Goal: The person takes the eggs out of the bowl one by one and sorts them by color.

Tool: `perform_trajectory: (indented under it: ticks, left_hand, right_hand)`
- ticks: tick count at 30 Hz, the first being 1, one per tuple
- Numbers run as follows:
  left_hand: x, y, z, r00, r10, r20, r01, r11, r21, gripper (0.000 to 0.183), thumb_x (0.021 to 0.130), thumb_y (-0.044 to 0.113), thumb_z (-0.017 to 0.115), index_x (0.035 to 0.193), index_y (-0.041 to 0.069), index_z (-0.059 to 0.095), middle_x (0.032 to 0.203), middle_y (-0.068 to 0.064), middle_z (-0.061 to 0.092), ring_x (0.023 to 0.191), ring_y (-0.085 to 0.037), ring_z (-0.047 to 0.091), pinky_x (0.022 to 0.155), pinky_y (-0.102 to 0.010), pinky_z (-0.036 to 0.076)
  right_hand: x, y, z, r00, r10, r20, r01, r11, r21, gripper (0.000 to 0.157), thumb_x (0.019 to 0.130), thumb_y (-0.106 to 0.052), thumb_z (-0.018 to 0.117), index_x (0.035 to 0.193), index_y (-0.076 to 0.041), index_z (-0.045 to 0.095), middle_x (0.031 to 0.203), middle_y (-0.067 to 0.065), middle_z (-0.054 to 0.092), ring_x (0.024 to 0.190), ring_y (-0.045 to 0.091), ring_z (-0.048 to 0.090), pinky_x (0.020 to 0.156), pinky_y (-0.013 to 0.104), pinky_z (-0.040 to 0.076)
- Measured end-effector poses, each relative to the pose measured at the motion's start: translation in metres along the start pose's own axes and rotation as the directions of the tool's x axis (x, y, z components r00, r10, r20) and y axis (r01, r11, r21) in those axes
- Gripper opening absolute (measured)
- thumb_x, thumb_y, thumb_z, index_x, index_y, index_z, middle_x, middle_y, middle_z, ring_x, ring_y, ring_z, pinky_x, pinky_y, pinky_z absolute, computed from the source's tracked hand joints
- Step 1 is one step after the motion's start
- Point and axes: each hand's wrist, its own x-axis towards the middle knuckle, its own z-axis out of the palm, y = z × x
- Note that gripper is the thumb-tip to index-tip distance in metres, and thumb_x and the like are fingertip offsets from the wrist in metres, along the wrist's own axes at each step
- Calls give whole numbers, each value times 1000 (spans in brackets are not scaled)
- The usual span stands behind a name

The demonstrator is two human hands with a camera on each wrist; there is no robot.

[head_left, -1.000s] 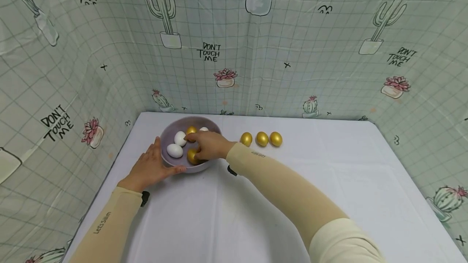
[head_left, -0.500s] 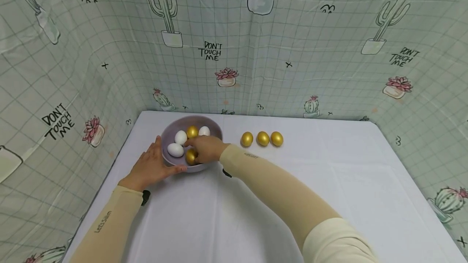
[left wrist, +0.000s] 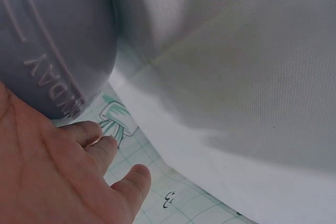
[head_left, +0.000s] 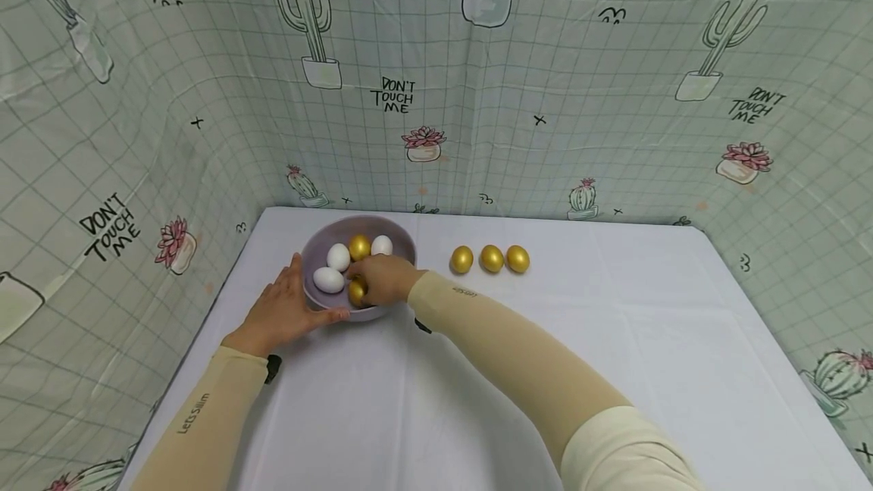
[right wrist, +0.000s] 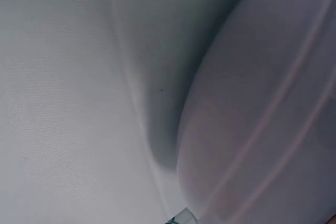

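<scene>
A mauve bowl (head_left: 402, 236) on the table's far left holds white eggs (head_left: 329, 279) and golden eggs. My left hand (head_left: 280, 314) rests against the bowl's left side, fingers extended and spread, thumb along the front rim. Lettering on the bowl's outer wall shows in the left wrist view, beside the palm (left wrist: 37, 161). Reaching into the bowl from the right, my right hand (head_left: 387, 279) has its fingers curled at the near golden egg (head_left: 357, 292), pinching it and partly covering it. Another golden egg (head_left: 359, 248) lies farther back between two white ones. The right wrist view shows mostly the bowl's outside (right wrist: 252, 108).
Right of the bowl, a golden egg (head_left: 461, 259) and two more lie in a row on the white tablecloth (head_left: 614, 324). A curtain (head_left: 505, 112) printed with cacti stands behind the table and along both sides.
My right hand has shifted a little left and down within the bowl, uncovering more of the back right white egg. The left hand stays at the bowl's side.
</scene>
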Motion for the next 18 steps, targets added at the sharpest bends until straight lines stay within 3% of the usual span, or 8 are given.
perform_trajectory:
  ticks: [8, 18]
  left_hand:
    - [0, 0, -1, 1000, -2, 0, 2, 1000, 0, 139, 75, 80, 64, 153, -13, -4, 156, -39, 13, 142, -55, 17, 109, -70, 18]
    - [0, 1, -1, 1000, -10, 1, 10, 1000, 4, 139, 75, 80, 64, 153, -13, -4, 156, -38, 13, 142, -55, 17, 109, -70, 17]
  right_hand:
    - [-2, 0, -2, 1000, 3, 1, -3, 1000, 18, 48, 89, -31, 78, 134, -21, 65, 123, -7, 66, 102, 10, 60, 91, 27, 48]
    - [-4, 1, -1, 1000, -20, -18, 21, 999, 42, 43, 91, -20, 73, 134, -18, 64, 118, -6, 66, 95, 9, 57, 86, 25, 48]
